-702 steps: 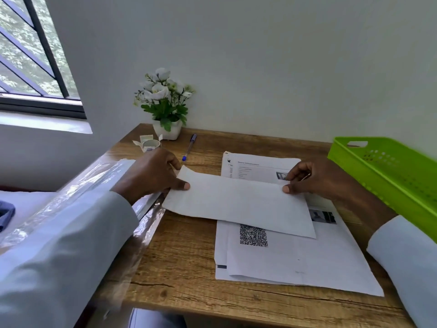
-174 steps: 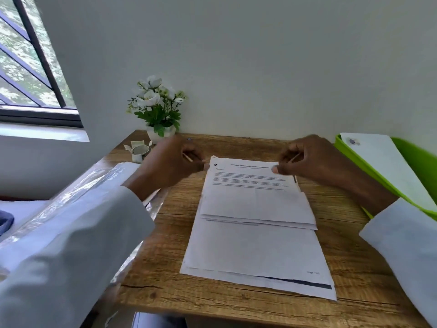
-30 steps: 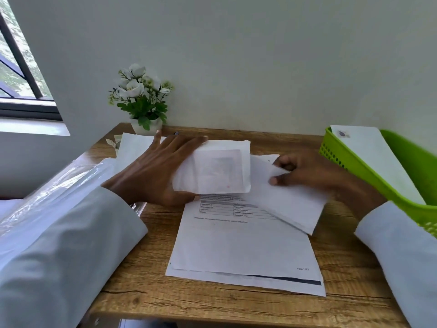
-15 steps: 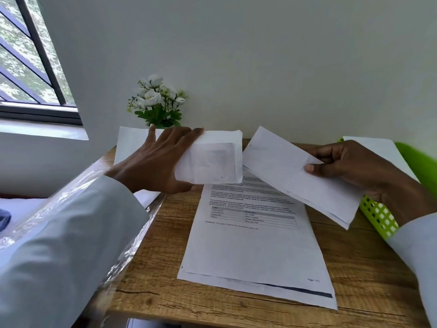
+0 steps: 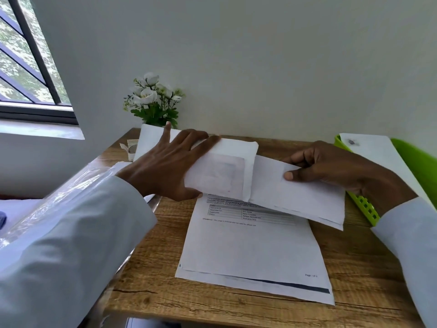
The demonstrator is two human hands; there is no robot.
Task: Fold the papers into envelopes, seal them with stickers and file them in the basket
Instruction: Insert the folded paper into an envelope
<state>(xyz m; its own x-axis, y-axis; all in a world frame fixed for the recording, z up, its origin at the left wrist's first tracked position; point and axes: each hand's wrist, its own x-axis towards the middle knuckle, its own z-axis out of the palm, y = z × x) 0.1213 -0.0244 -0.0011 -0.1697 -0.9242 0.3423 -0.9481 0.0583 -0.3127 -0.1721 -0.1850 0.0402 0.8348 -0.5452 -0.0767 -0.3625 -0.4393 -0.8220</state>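
Wooden desk (image 5: 142, 292) against a pale wall, with a stack of printed sheets (image 5: 253, 252) lying flat on it. Above the stack, the left hand (image 5: 165, 169) holds a white envelope (image 5: 224, 169) with straight fingers spread over its top and the thumb beneath. The right hand (image 5: 331, 166) pinches a folded paper (image 5: 302, 195), thumb on top and fingers curled behind; its left end seems tucked into the envelope's mouth, though that edge is hard to read. A sealed envelope (image 5: 378, 157) rests in the green basket (image 5: 416, 162) at right.
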